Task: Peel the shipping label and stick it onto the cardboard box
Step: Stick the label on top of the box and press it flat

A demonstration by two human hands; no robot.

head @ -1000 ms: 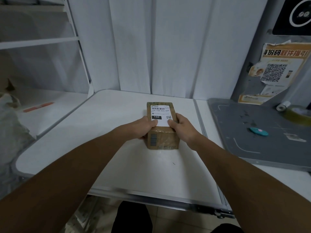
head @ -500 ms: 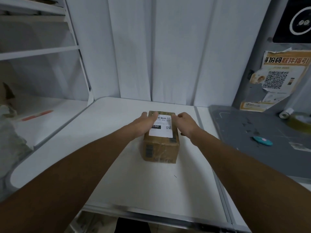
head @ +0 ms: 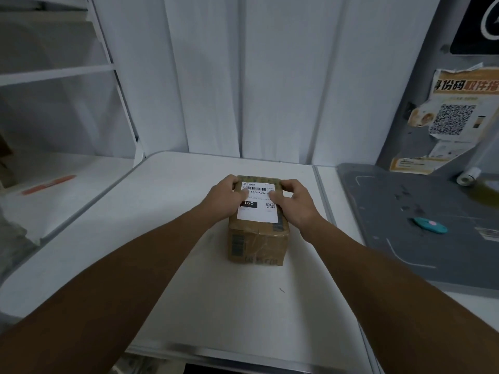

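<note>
A small brown cardboard box stands on the white table, wrapped in clear tape. A white shipping label with a barcode and a black "150" patch lies flat on its top face. My left hand rests on the box's far left top edge, its thumb on the label. My right hand lies on the far right top edge, thumb pressing the label too. Both hands have fingers curled over the box's far end.
A grey mat lies to the right with a teal cutter on it, a small paper roll and a tape roll behind. A poster with a QR code hangs on the right wall. White shelves stand left.
My hands moved from the box's near sides up to its far top edge, thumbs sliding over the label. The box itself stayed on the table; the camera tilted.
</note>
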